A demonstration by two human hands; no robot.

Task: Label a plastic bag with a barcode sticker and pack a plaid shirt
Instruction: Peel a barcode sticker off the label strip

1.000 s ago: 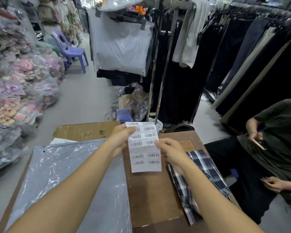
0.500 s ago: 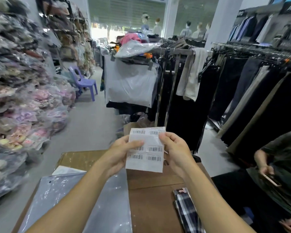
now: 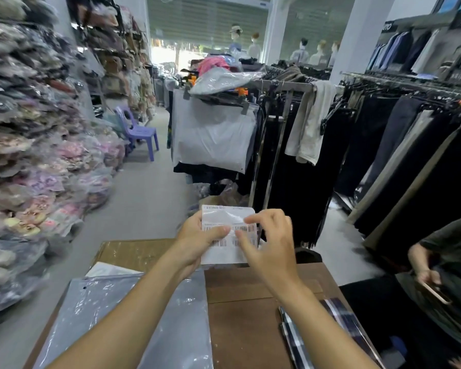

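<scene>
Both hands are up over the table [image 3: 250, 323] — my left hand [image 3: 197, 242] pinches the barcode sticker sheet [image 3: 228, 251] by its left edge, my right hand [image 3: 270, 245] picks at one label with curled fingertips. Below, the plastic bag [image 3: 112, 315] lies flat on the left — the plaid shirt [image 3: 341, 318] sits folded on the right

Both hands raised together, left hand [image 3: 197, 239] pinching, right hand [image 3: 270, 245] fingers curled inward.
</scene>
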